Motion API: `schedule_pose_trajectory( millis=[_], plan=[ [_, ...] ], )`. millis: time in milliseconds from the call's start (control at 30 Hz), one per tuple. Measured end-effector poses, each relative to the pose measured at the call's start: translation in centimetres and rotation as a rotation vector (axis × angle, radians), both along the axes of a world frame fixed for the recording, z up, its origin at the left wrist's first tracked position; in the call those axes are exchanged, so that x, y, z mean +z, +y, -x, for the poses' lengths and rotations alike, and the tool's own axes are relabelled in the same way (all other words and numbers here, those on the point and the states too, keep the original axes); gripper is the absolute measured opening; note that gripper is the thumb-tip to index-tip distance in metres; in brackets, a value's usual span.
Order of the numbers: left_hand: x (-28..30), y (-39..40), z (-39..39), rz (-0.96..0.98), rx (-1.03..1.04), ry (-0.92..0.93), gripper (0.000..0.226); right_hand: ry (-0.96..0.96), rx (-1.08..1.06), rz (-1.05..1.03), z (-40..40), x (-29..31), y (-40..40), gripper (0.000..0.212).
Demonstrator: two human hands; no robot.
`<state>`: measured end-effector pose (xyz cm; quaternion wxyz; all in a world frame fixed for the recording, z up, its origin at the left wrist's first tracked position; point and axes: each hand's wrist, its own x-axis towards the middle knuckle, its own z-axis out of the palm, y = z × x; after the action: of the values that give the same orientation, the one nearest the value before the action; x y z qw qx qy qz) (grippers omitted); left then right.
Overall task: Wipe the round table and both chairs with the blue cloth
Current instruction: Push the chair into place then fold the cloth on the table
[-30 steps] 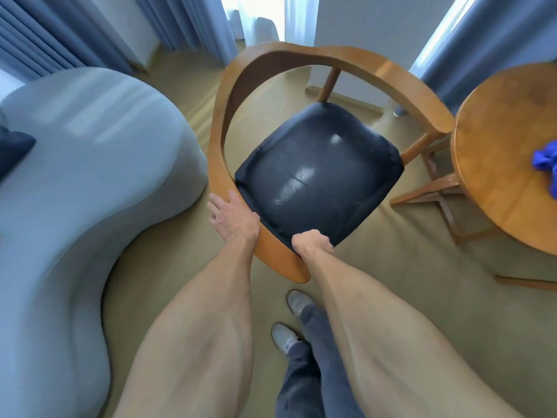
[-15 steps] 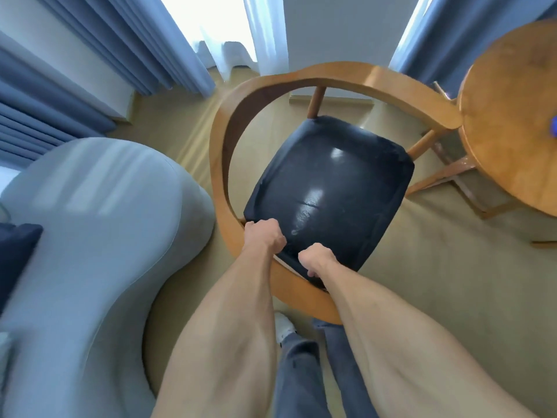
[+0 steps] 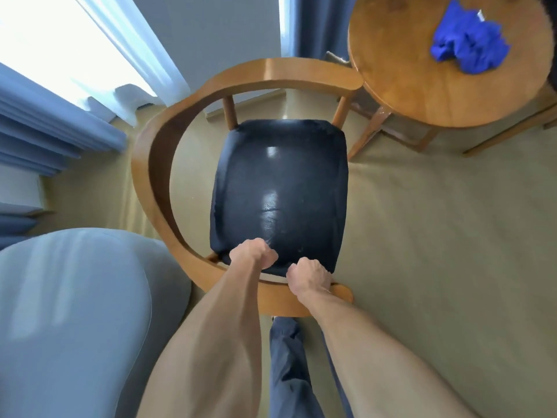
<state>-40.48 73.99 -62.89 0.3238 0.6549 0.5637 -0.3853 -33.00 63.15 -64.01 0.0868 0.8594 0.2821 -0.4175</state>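
Two hands, left hand (image 3: 251,254) and right hand (image 3: 307,276), gripping one chair (image 3: 156,164) (one blue cloth (image 3: 470,52) apart).

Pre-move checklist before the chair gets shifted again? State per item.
1. Left hand closed on the chair's near edge: ok.
2. Right hand closed on the curved wooden rail: ok.
3. Blue cloth in hand for wiping: not ok, it lies crumpled on the round table.
4. Gap between chair armrest and round table: cannot tell, they overlap from this angle.
5. Sofa clear of the chair's left side: ok, floor shows between them.
6. Black seat cushion free of objects: ok.
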Motion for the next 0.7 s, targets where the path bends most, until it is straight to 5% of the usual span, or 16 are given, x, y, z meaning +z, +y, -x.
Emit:
schedule_pose_trajectory(
  millis=[300,467,700],
  plan=[
    [-1.7,-2.8,1.2,-0.077,-0.139,-0.047,0.044,-0.182,0.057,-0.142,-1.7,-0.7,-0.9,0.05],
    [-1.8,-4.4,-2.4,-0.287,-0.105,-0.093,0.036,-0.242,0.132,-0.218,-5.9,-0.7,-0.8,0.051],
    [-1.3,-4.3,-8.0,-0.322,0.03,-0.132,0.031,-0.269,0.224,-0.29,-12.2,-0.7,0.4,0.05]
  ],
)
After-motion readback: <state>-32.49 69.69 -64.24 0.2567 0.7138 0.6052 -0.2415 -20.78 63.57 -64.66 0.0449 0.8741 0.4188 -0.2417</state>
